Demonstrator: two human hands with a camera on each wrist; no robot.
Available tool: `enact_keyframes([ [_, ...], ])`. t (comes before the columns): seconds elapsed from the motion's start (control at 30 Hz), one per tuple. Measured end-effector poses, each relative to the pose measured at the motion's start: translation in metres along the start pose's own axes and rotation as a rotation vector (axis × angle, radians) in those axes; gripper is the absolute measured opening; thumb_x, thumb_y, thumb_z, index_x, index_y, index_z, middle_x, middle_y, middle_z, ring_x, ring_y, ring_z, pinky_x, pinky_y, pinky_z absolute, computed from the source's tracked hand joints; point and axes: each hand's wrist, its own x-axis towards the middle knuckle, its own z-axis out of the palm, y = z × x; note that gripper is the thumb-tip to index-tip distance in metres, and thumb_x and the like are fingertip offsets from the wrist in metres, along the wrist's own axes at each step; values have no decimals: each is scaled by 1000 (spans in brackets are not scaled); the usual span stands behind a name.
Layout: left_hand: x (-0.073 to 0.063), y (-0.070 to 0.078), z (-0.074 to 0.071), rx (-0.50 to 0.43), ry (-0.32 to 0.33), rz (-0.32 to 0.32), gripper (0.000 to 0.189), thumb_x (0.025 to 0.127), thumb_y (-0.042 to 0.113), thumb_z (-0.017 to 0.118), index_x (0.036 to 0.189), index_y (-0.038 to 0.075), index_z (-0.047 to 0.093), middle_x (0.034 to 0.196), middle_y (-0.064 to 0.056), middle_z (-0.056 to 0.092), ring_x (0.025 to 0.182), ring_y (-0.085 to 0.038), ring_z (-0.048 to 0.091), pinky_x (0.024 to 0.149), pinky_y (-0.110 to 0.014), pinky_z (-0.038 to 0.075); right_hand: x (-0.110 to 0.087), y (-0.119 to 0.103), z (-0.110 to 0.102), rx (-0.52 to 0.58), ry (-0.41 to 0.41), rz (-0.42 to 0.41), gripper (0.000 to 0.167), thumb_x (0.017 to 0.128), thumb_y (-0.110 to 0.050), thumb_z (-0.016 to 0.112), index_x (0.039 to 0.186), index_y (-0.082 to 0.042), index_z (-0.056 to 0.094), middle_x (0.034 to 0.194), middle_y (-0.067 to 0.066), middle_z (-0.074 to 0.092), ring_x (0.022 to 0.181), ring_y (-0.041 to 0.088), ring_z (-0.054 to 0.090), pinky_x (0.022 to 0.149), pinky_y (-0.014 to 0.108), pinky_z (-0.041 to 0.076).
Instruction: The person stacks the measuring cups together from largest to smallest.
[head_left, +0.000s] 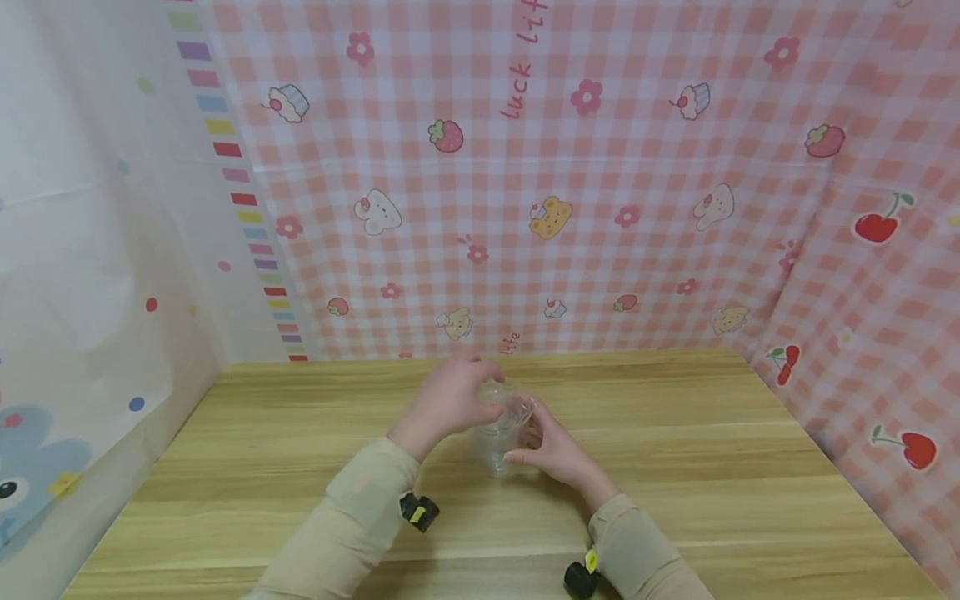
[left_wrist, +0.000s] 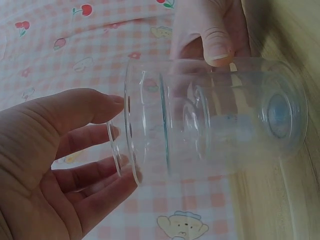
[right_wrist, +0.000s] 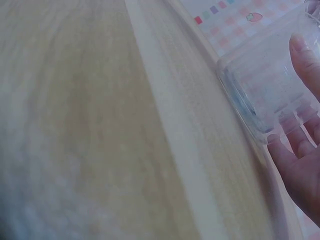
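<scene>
A clear plastic cup (head_left: 490,448) stands upright on the wooden table in front of me. In the left wrist view, a second clear round piece with a rim (left_wrist: 117,150) sits in the mouth of the cup (left_wrist: 240,150), with ringed edges showing through the wall. My left hand (head_left: 450,396) comes from above and pinches that rim between thumb and fingers. Lower down, my right hand (head_left: 557,450) holds the cup's side, its thumb (right_wrist: 303,60) across the wall and its fingers curled round the far side. The cup's base (right_wrist: 245,105) shows near the tabletop.
The wood-grain table (head_left: 300,467) spreads around both hands. Behind it hangs a pink checked cloth (head_left: 420,192), with another cloth wall (head_left: 885,333) on the right and a white one (head_left: 97,250) on the left. Small black cameras sit at both wrists.
</scene>
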Motion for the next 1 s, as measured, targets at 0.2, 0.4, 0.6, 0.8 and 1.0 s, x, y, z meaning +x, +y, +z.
enact_keyframes([
  [0.2,3,2,2,40,-48,-9,36,80,25,82,111,11,72,110,-6,68,96,-24,63,80,-40,54,0,1,0,17,4,-6,88,83,-1,78,152,-3,25,155,21,30,141,40,32,112,49,32],
  [0.4,5,4,3,65,-87,-12,35,81,28,81,110,11,73,107,-5,69,97,-24,64,82,-40,55,1,1,1,22,8,-14,89,80,0,79,151,-2,26,155,22,31,141,40,33,112,47,33],
  [0.6,7,6,6,94,-106,-36,36,80,28,80,112,13,73,110,-5,68,98,-23,64,82,-40,55,1,0,0,36,3,-20,89,81,1,79,151,-1,26,155,23,30,141,40,31,112,48,32],
  [0.8,8,9,6,127,-120,-51,37,79,28,81,112,15,73,108,-4,68,95,-22,64,77,-40,55,1,1,-1,26,1,-23,89,81,-2,80,151,-1,26,154,23,32,140,41,33,111,48,33],
  [1.0,10,10,8,140,-152,-64,38,79,30,82,112,15,73,106,-3,68,93,-20,63,74,-38,55,1,0,-1,11,-13,-8,90,82,-5,80,152,-2,24,155,22,29,141,41,31,111,50,33],
])
